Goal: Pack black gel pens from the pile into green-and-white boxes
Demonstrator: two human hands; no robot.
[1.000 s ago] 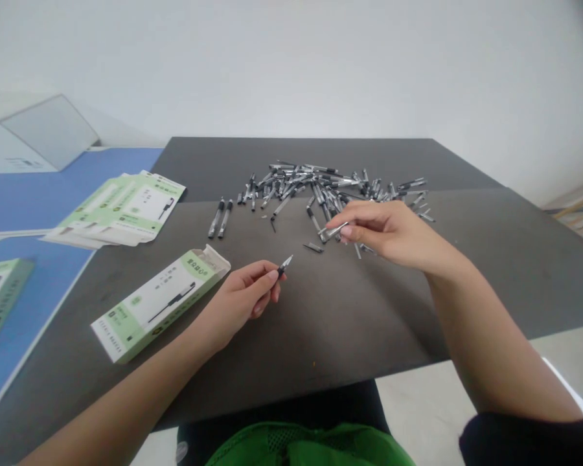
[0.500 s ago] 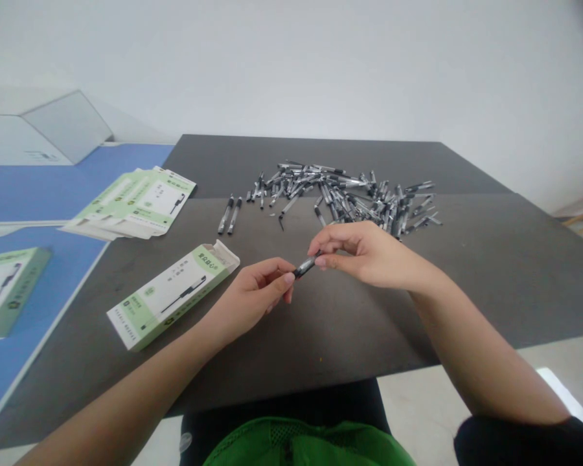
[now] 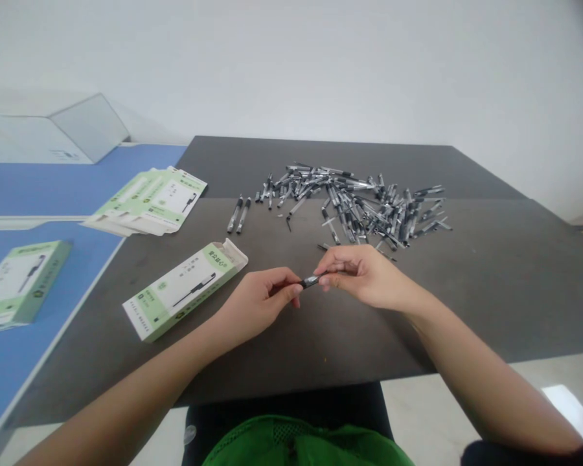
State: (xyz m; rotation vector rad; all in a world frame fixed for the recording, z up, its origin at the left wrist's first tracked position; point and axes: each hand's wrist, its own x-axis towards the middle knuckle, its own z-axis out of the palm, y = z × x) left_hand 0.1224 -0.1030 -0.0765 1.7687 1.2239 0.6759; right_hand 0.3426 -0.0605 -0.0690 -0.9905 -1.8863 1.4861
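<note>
Between my two hands a pen (image 3: 311, 281) with a black end and a clear barrel is held over the dark table (image 3: 282, 362). My left hand (image 3: 267, 294) pinches its left end between thumb and fingers. At the other end my right hand (image 3: 357, 275) closes on it with thumb and fingertips, hiding that part. Just left of my left hand lies a white and green pen box (image 3: 184, 288), its flap end raised. Beyond my hands spreads a heap of loose pens (image 3: 354, 207), some close to my right fingers.
Two pens (image 3: 238, 215) lie side by side left of the heap. Several flat pen cartons (image 3: 158, 200) overlap at the back left. On the blue table (image 3: 140, 155) are another pen box (image 3: 22, 285) and a large white box (image 3: 82, 133) by the wall.
My view has turned slightly, so the table's contents sit further right. My hands are a little lower, and both keep hold of the pen.
</note>
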